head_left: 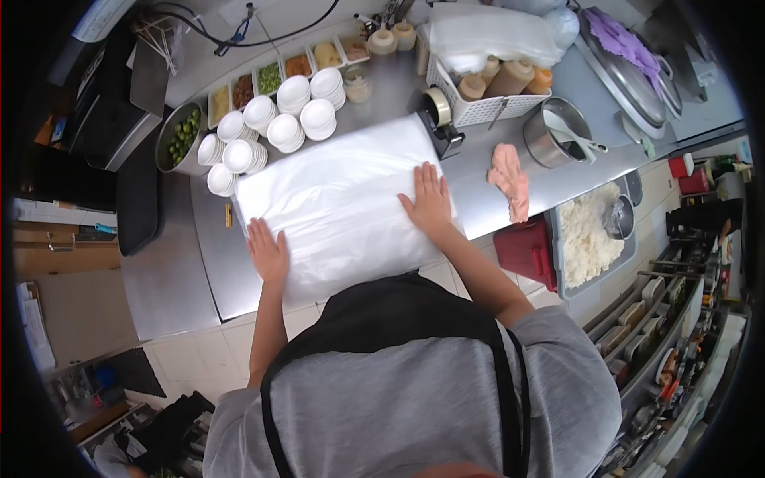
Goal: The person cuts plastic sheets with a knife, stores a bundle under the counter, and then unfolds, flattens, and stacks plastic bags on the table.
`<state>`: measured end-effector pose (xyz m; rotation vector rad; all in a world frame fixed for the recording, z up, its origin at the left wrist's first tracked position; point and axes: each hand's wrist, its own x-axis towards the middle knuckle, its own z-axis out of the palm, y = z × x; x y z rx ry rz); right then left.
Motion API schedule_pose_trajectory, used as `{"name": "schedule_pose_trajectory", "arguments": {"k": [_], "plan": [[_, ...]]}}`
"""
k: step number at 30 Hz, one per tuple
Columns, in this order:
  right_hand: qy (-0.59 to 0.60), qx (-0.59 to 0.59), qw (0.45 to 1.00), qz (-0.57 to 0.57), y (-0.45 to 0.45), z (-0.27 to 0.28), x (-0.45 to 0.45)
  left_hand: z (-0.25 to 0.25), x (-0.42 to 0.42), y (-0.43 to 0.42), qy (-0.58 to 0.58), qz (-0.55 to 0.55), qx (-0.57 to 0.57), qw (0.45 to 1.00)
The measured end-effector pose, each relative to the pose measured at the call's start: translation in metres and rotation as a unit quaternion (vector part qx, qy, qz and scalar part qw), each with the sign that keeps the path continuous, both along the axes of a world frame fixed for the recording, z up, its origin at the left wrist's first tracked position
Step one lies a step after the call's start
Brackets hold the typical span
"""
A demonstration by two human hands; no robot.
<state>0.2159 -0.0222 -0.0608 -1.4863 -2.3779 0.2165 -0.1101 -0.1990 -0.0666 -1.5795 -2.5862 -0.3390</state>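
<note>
- Stainless-steel counter in a busy kitchen, with a person in a grey shirt and black apron standing at its front.
- Wide, rectangular bundle of clear-white plastic sheeting, our landmark, lies flat on the counter directly before the person. Its long axis runs left to right, the right end angled slightly farther away; its near side reaches the counter's front edge.
- Both bare hands are open, palms down, grasping nothing that I can see. The left hand rests at the bundle's left edge; the right hand lies just inside its right edge, reaching farther forward. Each is nearer its own end, with most of the plastic between them.
- Beyond the bundle's far left corner: stacks of small round white bowls, seemingly with nothing inside. Behind these, a row of white rectangular trays holds yellow, dark red, chopped green and orange foods. Left of the bowls, a deep metal pot contains round green fruits.
- Touching or just beside the bundle's far right corner: a black tape dispenser. Past it, a white perforated plastic basket holds tan and orange bottles.
- Right of the bundle: a crumpled pink cloth, then a round steel pot with utensils inside. Lower, off the counter, a grey plastic tub holds what looks like white rice.
</note>
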Motion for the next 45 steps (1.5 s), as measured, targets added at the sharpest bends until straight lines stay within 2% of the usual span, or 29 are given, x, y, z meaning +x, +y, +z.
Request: {"name": "schedule_pose_trajectory", "arguments": {"k": [3,5,7,10,11,13,14,16,17,19,20,22,26,28,29,30,31,33,35,37,39,40,41,42,43,45], "plan": [[-0.052,-0.029,0.998,0.011,0.011,0.001,0.022,-0.01,-0.015,-0.01,0.003,0.018,0.007,1.0],[-0.048,0.021,0.999,-0.003,0.036,0.018,0.036,-0.011,-0.02,-0.011,0.009,0.015,0.019,1.0],[0.169,0.073,0.983,0.007,0.074,0.085,0.055,-0.01,-0.022,-0.015,-0.051,0.067,-0.006,0.996],[0.257,0.257,0.929,-0.077,0.155,0.172,0.101,0.004,-0.018,-0.016,-0.073,0.098,0.021,0.992],[0.223,0.347,0.903,-0.121,0.19,0.181,0.119,0.01,-0.016,-0.012,-0.071,0.094,0.027,0.993],[0.222,0.288,0.906,-0.215,0.243,0.196,0.143,0.021,-0.012,-0.006,-0.102,0.086,0.07,0.988],[0.225,0.293,0.904,-0.214,0.259,0.206,0.147,0.026,-0.009,-0.002,-0.102,0.085,0.076,0.988],[0.198,0.114,0.928,-0.295,0.281,0.223,0.15,0.037,-0.005,0.008,-0.099,0.076,0.069,0.99],[0.201,0.118,0.927,-0.293,0.289,0.228,0.151,0.042,-0.003,0.012,-0.098,0.077,0.074,0.989],[0.07,0.121,0.93,-0.339,0.298,0.235,0.152,0.049,0.004,0.016,-0.076,0.04,0.076,0.993],[0.072,0.123,0.931,-0.337,0.303,0.239,0.152,0.052,0.007,0.017,-0.076,0.042,0.079,0.993],[0.036,-0.013,0.948,-0.316,0.313,0.249,0.152,0.056,0.012,0.02,-0.092,0.032,0.085,0.992],[0.042,0.025,0.952,-0.303,0.337,0.251,0.147,0.057,0.013,0.018,-0.098,0.018,0.079,0.992],[0.076,0.151,0.95,-0.263,0.354,0.254,0.142,0.061,0.017,0.017,-0.111,0.006,0.076,0.991],[0.076,0.15,0.95,-0.264,0.36,0.259,0.141,0.064,0.019,0.018,-0.111,0.006,0.075,0.991],[0.181,0.037,0.962,-0.203,0.359,0.273,0.134,0.068,0.022,0.021,-0.117,-0.004,0.08,0.99],[0.281,-0.078,0.947,-0.136,0.354,0.287,0.126,0.072,0.024,0.024,-0.123,-0.013,0.085,0.989],[0.51,-0.107,0.854,-0.001,0.329,0.301,0.106,0.079,0.031,0.035,-0.149,-0.029,0.102,0.983],[0.552,-0.08,0.822,0.112,0.27,0.339,0.07,0.091,0.04,0.048,-0.175,-0.043,0.119,0.976],[0.492,0.002,0.846,0.207,0.217,0.362,0.037,0.11,0.055,0.066,-0.182,-0.111,0.172,0.962],[0.48,0.094,0.812,0.318,0.157,0.38,0.002,0.143,0.075,0.083,-0.208,-0.153,0.191,0.947],[0.439,0.197,0.81,0.336,0.132,0.385,-0.01,0.154,0.082,0.091,-0.208,-0.152,0.188,0.948],[0.393,0.297,0.797,0.349,0.109,0.39,-0.02,0.164,0.087,0.099,-0.261,-0.166,0.224,0.924],[0.371,0.347,0.791,0.34,0.084,0.392,-0.028,0.174,0.089,0.104,-0.312,-0.178,0.261,0.896],[0.349,0.396,0.782,0.33,0.06,0.393,-0.031,0.184,0.089,0.108,-0.31,-0.176,0.259,0.898],[0.373,0.348,0.781,0.361,0.027,0.394,-0.03,0.197,0.087,0.11,-0.483,-0.155,0.386,0.77]]}}
